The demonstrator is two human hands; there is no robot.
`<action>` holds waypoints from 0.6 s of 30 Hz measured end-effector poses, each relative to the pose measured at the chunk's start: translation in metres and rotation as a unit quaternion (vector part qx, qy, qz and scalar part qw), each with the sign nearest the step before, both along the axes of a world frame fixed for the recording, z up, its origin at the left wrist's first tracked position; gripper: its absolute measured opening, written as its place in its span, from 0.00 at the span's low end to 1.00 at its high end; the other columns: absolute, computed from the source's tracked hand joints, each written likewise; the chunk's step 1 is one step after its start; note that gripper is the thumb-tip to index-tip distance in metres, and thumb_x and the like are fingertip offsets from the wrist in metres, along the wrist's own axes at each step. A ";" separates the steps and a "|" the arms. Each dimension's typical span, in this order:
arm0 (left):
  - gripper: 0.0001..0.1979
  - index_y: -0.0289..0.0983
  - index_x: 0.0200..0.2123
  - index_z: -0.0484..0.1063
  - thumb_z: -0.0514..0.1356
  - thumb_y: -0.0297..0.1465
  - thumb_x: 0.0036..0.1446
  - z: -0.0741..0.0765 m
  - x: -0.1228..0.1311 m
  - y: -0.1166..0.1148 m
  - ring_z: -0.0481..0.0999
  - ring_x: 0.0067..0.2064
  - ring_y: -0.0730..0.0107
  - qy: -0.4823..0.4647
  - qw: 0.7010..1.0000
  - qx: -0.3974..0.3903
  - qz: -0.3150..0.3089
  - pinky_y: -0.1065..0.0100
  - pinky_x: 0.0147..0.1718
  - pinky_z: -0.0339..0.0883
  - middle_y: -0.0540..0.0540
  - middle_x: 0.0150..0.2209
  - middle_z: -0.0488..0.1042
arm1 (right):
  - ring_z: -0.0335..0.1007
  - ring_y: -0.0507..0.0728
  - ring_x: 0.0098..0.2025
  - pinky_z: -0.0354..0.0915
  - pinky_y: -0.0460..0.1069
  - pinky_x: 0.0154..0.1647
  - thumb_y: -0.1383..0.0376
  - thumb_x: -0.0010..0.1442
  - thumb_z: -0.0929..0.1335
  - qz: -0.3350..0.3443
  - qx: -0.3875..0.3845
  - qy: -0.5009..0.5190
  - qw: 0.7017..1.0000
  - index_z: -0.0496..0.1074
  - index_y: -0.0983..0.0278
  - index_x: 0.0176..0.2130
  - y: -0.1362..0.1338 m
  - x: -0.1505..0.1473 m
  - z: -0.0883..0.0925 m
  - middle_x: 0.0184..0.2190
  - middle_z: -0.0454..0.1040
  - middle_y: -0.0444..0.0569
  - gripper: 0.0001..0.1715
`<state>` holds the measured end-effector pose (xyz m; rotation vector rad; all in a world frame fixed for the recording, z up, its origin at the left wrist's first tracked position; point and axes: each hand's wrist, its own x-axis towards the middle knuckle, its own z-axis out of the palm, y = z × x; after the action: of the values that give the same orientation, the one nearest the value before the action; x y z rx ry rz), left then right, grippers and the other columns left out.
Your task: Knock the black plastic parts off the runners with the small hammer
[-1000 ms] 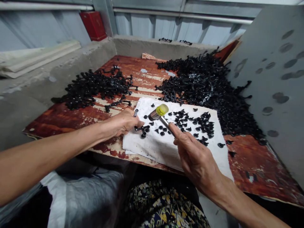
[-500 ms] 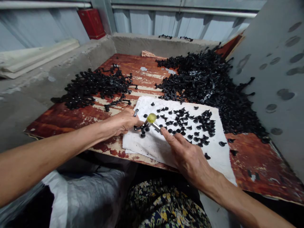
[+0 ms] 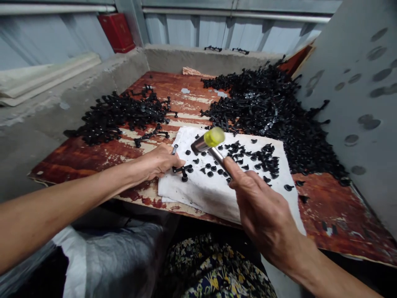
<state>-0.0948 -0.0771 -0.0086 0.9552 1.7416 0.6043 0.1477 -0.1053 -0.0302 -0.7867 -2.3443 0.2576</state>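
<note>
My left hand (image 3: 161, 160) is closed around a black branched plastic part (image 3: 184, 173), holding it at the left edge of a white cloth (image 3: 198, 194). One arm of the part pokes up above the fingers, and a round foot rests on the cloth. In my right hand (image 3: 260, 198) is a small mallet (image 3: 207, 140) with a metal head, a yellow face and a metal shaft. The mallet head is raised over the cloth, apart from the part and slightly blurred. Several small black round-based pegs (image 3: 238, 151) lie scattered over the cloth.
A pile of black branched parts (image 3: 124, 114) sits on the left of the worn red-brown board (image 3: 173, 89). A larger black heap (image 3: 263, 99) leans toward a spotted grey panel (image 3: 347, 107) at right. Concrete ledges (image 3: 124, 68) border the board; a red box (image 3: 117, 33) stands behind.
The mallet has lifted up and to the right, away from the black part, along with my right hand. My left hand stays with the part at the cloth's edge.
</note>
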 end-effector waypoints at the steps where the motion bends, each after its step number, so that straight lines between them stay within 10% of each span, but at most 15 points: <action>1: 0.11 0.37 0.21 0.61 0.61 0.25 0.50 -0.001 -0.001 0.000 0.48 0.12 0.82 -0.001 1.000 0.000 0.001 0.73 0.13 0.36 0.55 0.13 0.59 | 0.66 0.54 0.29 0.69 0.47 0.28 0.78 0.63 0.58 -0.002 0.002 0.009 1.000 0.46 0.59 0.70 0.000 0.000 0.000 0.32 0.67 0.48 0.41; 18: 0.11 0.35 0.20 0.65 0.66 0.27 0.45 -0.009 -0.003 -0.002 0.49 0.13 0.83 -0.008 1.000 0.002 0.027 0.75 0.12 0.38 0.55 0.13 0.60 | 0.65 0.54 0.27 0.68 0.48 0.25 0.78 0.60 0.56 -0.010 -0.018 -0.044 0.999 0.48 0.63 0.69 0.001 -0.006 -0.013 0.35 0.70 0.51 0.40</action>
<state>-0.0977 -0.0793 -0.0175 0.9070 1.7578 0.6485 0.1416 -0.1038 -0.0430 -0.8536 -2.4196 0.2619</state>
